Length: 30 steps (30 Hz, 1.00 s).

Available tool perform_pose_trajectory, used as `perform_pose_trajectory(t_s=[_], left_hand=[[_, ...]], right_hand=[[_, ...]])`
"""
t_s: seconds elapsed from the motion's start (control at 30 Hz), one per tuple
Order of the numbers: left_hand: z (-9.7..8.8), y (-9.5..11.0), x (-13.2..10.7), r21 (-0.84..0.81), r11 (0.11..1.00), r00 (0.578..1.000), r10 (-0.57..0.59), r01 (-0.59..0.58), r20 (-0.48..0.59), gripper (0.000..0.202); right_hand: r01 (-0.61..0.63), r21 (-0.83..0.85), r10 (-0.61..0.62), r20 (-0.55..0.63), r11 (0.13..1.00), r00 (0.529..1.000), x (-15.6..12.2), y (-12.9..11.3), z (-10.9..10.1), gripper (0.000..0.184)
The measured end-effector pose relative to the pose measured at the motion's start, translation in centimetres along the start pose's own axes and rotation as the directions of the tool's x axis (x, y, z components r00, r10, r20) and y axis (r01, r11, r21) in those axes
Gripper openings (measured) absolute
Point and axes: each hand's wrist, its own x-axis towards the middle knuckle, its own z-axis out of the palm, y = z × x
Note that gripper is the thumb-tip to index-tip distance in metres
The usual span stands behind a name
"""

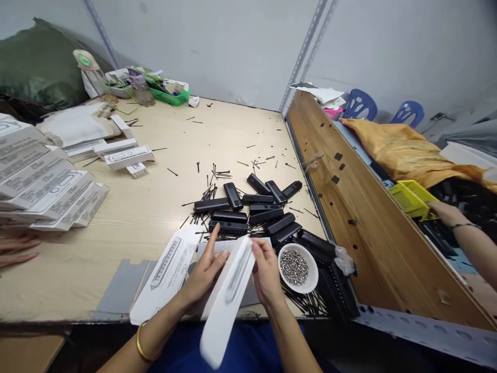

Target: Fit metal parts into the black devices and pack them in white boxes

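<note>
A long white printed carton (233,290) is tilted upright in front of my body, with one end flap hanging toward me. My right hand (267,269) is closed on its right edge near the top. At the carton's left side, my left hand (205,272) has its index finger stretched out and its thumb close against the cardboard. Beneath my left forearm lies a flat white carton (166,274) with a printed picture on it. Just beyond my hands, several black elongated cases (233,196) lie in a loose pile among thin black sticks (207,197).
A white bowl (281,259) of small silvery metal parts stands right of my hand. Stacked white boxes (58,194) are at left, beside another person's hand (17,248). A wooden partition (337,181) runs along the right; beyond it another person's hand (444,212) touches a yellow basket (411,199).
</note>
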Motion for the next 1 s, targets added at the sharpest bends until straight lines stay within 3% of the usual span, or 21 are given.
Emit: perform_pose_trajectory(t_s=[0.03,0.1,0.13,0.17,0.2,0.27,0.3,0.33,0.43,0.53,0.6,0.63,0.7,0.77,0.83,0.87,0.93,0.97,1.0], left_hand=[[-0.3,0.0,-0.3,0.091,0.986,0.990,0.137,-0.138,0.017,0.074],[-0.9,0.0,-0.8,0.298,0.857,0.904,0.422,-0.421,0.062,0.074],[-1.3,0.0,-0.9,0.377,0.784,0.857,0.512,-0.493,0.054,0.072],[-1.7,0.0,-0.9,0.427,0.753,0.834,0.552,-0.500,0.003,0.069],[-2.2,0.0,-0.8,0.445,0.771,0.834,0.545,-0.456,-0.089,0.063],[-3.0,-0.1,-0.5,0.415,0.868,0.865,0.411,-0.274,-0.289,0.054],[-3.4,-0.1,-0.4,0.386,0.907,0.879,0.315,-0.167,-0.358,0.051],[-3.7,0.0,-0.3,0.361,0.930,0.888,0.225,-0.074,-0.400,0.048],[-4.2,0.2,-0.1,0.348,0.923,0.909,-0.005,0.164,-0.416,0.049],[-4.2,0.7,-0.1,0.476,0.826,0.910,-0.102,0.302,-0.401,0.061],[-3.9,1.0,0.1,0.590,0.755,0.933,-0.082,0.287,-0.350,0.067],[-3.6,1.2,0.3,0.630,0.733,0.948,-0.066,0.257,-0.310,0.069],[-2.9,1.6,0.9,0.652,0.741,0.973,-0.011,0.163,-0.231,0.068],[-2.2,2.0,1.5,0.627,0.777,0.978,0.083,0.057,-0.191,0.066],[-1.9,2.2,1.9,0.594,0.804,0.966,0.171,-0.022,-0.194,0.064],[-2.0,2.1,1.9,0.582,0.812,0.960,0.192,-0.038,-0.205,0.063],[-2.5,1.8,1.7,0.553,0.832,0.952,0.195,-0.034,-0.235,0.063],[-2.7,1.6,1.6,0.536,0.844,0.949,0.190,-0.026,-0.253,0.064],[-2.9,1.5,1.4,0.519,0.854,0.945,0.189,-0.024,-0.268,0.066]], right_hand=[[0.018,0.019,-0.017,-0.060,1.000,0.998,0.4,0.1,0.3,0.036],[0.070,-0.096,-0.076,-0.062,0.993,0.995,1.6,0.5,1.4,0.031],[0.129,-0.266,-0.129,0.016,0.955,0.992,2.3,0.8,2.2,0.028],[0.216,-0.466,-0.176,0.128,0.858,0.976,3.1,1.1,3.0,0.027],[0.316,-0.633,-0.204,0.246,0.706,0.948,3.9,1.5,3.9,0.027],[0.469,-0.793,-0.215,0.417,0.388,0.883,5.5,2.4,5.4,0.025],[0.502,-0.815,-0.212,0.457,0.289,0.864,6.2,2.7,6.0,0.025],[0.516,-0.820,-0.201,0.478,0.246,0.855,7.0,2.9,6.3,0.025],[0.542,-0.816,-0.168,0.516,0.203,0.840,8.8,2.0,5.7,0.027],[0.511,-0.803,-0.276,0.440,0.305,0.855,9.1,-1.3,3.5,0.049],[0.460,-0.564,-0.440,0.182,0.686,0.879,8.1,-4.2,2.0,0.062],[0.458,-0.381,-0.454,0.106,0.803,0.884,7.3,-5.4,1.6,0.065],[0.436,-0.176,-0.432,0.065,0.882,0.900,5.5,-7.0,1.4,0.063],[0.465,-0.223,-0.425,0.205,0.857,0.882,4.1,-7.3,1.7,0.054],[0.522,-0.330,-0.369,0.425,0.787,0.826,3.8,-6.8,1.8,0.035],[0.541,-0.369,-0.342,0.481,0.756,0.807,4.1,-6.3,1.7,0.029],[0.539,-0.492,-0.330,0.450,0.684,0.830,5.6,-5.1,1.1,0.029],[0.512,-0.597,-0.330,0.394,0.618,0.858,6.5,-4.5,0.7,0.027],[0.476,-0.728,-0.298,0.372,0.494,0.879,7.5,-3.8,0.4,0.022]])
